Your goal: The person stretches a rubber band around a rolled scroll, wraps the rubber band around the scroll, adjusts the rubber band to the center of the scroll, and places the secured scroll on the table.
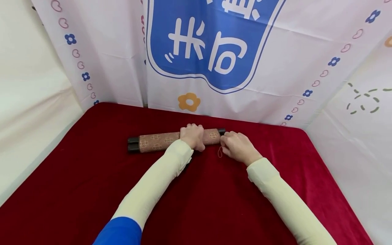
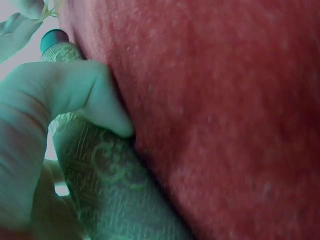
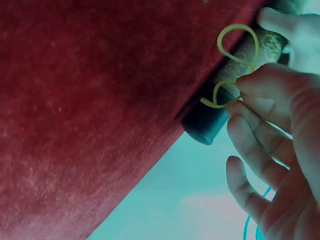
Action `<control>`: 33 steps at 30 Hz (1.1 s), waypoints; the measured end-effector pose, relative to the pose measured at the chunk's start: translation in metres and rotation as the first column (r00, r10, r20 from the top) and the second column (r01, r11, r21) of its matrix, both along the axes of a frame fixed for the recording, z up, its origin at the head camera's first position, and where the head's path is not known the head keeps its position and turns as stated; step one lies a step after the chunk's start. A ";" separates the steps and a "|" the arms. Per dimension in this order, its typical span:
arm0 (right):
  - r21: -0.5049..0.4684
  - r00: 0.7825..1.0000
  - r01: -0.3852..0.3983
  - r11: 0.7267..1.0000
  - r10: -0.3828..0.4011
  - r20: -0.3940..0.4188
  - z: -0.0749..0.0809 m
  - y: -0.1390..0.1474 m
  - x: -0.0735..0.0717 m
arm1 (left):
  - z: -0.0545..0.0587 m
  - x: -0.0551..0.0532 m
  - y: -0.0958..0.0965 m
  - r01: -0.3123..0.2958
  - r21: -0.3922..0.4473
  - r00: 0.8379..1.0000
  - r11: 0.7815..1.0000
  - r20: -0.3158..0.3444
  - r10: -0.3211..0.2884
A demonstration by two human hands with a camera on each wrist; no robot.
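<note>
A rolled scroll (image 1: 159, 141) in brown patterned cloth lies on the red cloth, two dark rod ends (image 1: 133, 144) showing at its left end. My left hand (image 1: 192, 135) grips the scroll right of its middle, with the thumb (image 2: 107, 100) bent over the near side. At the right end, my right hand (image 1: 239, 147) pinches a thin cord (image 3: 239, 27) between thumb and index finger. The cord forms loops beside the dark roller knob (image 3: 205, 122). The other fingers of the right hand are spread and loosely bent.
The red velvet cloth (image 1: 214, 204) covers the table around the scroll. Behind its far edge hangs a white printed curtain (image 1: 122, 75) with a blue sign. Pale fabric walls (image 1: 30, 85) stand at both sides.
</note>
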State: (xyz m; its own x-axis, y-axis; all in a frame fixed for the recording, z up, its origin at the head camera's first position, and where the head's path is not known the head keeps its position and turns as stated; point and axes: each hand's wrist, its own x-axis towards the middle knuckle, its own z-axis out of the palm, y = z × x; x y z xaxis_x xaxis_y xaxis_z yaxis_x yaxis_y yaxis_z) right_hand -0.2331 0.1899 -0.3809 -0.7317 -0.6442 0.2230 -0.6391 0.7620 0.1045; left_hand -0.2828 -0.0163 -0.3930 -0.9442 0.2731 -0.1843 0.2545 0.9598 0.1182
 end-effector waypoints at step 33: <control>-0.309 0.766 0.488 0.816 -0.231 0.600 0.027 0.038 0.005 | 0.002 0.005 -0.007 0.001 0.069 0.999 0.998 -0.036 0.001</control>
State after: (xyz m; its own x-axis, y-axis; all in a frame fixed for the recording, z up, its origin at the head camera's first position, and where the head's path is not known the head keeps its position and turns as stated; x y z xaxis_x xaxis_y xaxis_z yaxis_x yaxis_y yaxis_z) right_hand -0.2280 0.2276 -0.3537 -0.9682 -0.2386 -0.0750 -0.1613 0.8248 -0.5418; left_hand -0.2783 -0.0238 -0.3909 -0.9499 0.2838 -0.1310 0.2597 0.9498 0.1746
